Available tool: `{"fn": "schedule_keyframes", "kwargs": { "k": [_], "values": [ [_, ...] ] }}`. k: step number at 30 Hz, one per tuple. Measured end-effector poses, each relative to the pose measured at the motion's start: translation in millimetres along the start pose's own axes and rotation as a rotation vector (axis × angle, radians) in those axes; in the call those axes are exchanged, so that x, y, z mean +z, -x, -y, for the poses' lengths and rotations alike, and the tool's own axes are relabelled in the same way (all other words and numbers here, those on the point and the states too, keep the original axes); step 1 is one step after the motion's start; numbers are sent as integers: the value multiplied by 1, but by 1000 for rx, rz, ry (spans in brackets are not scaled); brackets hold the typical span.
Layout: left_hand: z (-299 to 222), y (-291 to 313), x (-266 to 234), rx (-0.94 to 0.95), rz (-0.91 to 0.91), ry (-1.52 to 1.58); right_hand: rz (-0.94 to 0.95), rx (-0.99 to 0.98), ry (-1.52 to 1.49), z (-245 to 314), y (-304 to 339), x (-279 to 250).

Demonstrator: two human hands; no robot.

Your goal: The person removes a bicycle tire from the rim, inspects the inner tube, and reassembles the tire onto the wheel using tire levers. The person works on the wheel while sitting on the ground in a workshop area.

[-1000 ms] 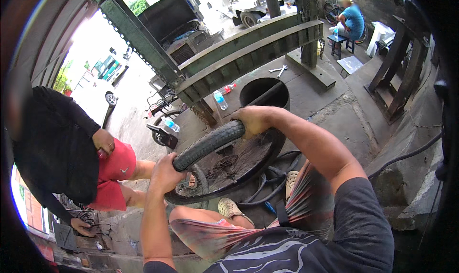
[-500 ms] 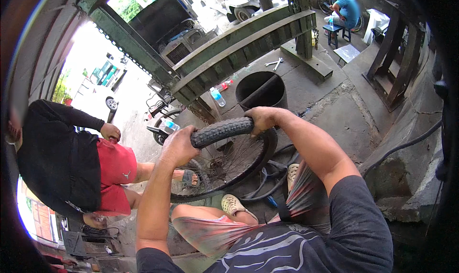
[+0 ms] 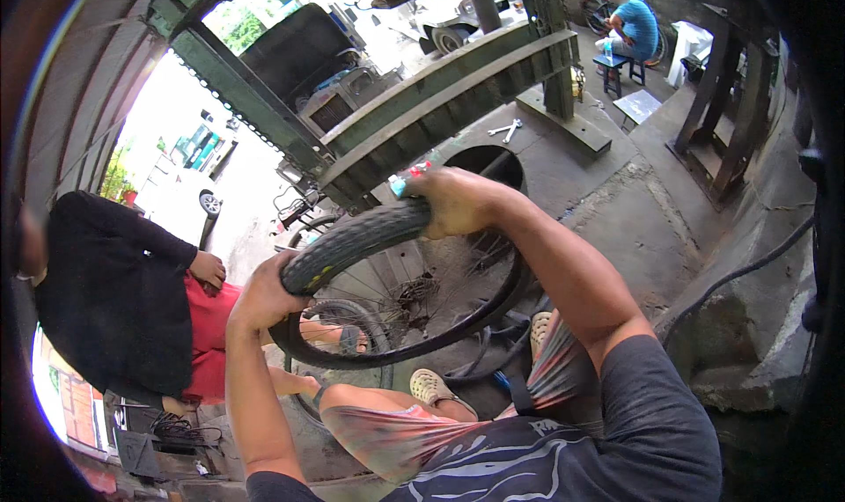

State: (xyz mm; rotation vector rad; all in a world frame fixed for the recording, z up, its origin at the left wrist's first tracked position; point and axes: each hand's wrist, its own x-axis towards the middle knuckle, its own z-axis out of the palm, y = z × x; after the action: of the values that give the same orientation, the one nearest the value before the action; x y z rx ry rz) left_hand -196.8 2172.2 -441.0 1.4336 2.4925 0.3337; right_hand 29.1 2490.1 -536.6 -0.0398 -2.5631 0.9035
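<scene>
A bicycle wheel point(image 3: 396, 358) with a knobby black tire point(image 3: 356, 241) is held up in front of me, tilted, its spokes and hub showing. My left hand point(image 3: 266, 293) is closed around the tire at the left end of its upper arc. Farther along that arc, to the right, my right hand point(image 3: 459, 201) grips the tire, fingers wrapped over the tread and partly hidden. Below and right of the wheel, a black rubber tube point(image 3: 480, 354) lies in loops on the floor by my feet.
A round dark basin point(image 3: 509, 169) stands behind my right hand. Wrenches point(image 3: 505, 131) lie beyond it, below a green metal frame point(image 3: 449, 97). A person in red shorts point(image 3: 209, 326) stands close on the left, near another wheel point(image 3: 383, 344). Someone in blue point(image 3: 638, 22) sits far right.
Both hands have moved left with the tire, the right one more toward me. The wheel appears raised and shifted. The standing person's hand has lowered toward the red shorts.
</scene>
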Motion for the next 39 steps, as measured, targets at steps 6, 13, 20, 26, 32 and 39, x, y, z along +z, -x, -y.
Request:
{"fn": "schedule_keyframes", "kwargs": {
  "k": [6,13,20,26,32,39],
  "values": [
    [33,-3,77,127,-15,322,287,-4,209,26,-16,50],
    [-37,-16,98,59,-52,-15,436,24,255,51,-13,46],
    [23,-11,82,162,-35,28,309,350,-212,-73,66,30],
    [-51,-19,83,267,33,-7,342,214,-199,-38,47,49],
    [-26,-45,77,205,23,-68,253,268,-36,-83,74,56],
    [-7,-21,32,155,17,46,220,226,-232,-62,59,18]
  ]
}}
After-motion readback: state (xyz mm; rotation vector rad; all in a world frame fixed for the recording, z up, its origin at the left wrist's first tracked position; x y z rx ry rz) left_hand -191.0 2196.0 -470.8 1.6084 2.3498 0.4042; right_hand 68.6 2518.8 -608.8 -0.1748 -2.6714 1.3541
